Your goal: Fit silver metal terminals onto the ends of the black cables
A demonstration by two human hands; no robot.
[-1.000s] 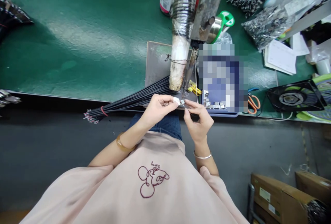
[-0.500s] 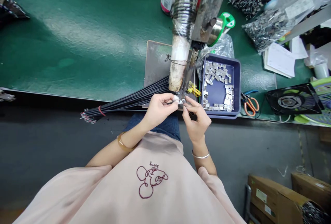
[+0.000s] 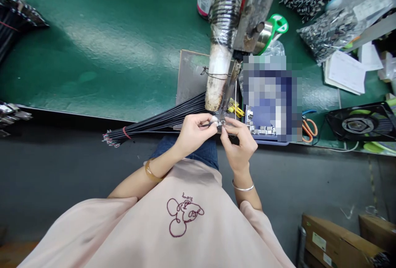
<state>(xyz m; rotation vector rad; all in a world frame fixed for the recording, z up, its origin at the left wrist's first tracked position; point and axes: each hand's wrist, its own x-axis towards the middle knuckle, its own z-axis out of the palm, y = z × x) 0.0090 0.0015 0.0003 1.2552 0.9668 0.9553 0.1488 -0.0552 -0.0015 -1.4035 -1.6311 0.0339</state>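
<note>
Both hands meet at the bench edge, just below a metal rod [image 3: 230, 82] and the mouth of a fume hose [image 3: 213, 98]. My left hand [image 3: 198, 134] pinches the end of a thin black cable. Its thumb and forefinger are closed near a small silver connector [image 3: 219, 123]. My right hand [image 3: 239, 142] has its fingertips closed on that connector from the other side. The contact between cable and connector is too small to make out. Left of the hands lies a bundle of black cables [image 3: 154, 117], tied with a red band.
A blue tray [image 3: 266, 142] with silver connectors stands to the right, partly pixelated. Yellow cutters [image 3: 235, 107], orange-handled pliers [image 3: 309, 129], a solder spool [image 3: 278, 24] and a fan [image 3: 355, 123] are around it. More cable bundles [image 3: 18, 16] lie at the far left.
The view has shifted slightly left, bringing more of the left-side cable bundles into sight. Both hands keep nearly the same pinch at the connector. The tray has become pixelated.
</note>
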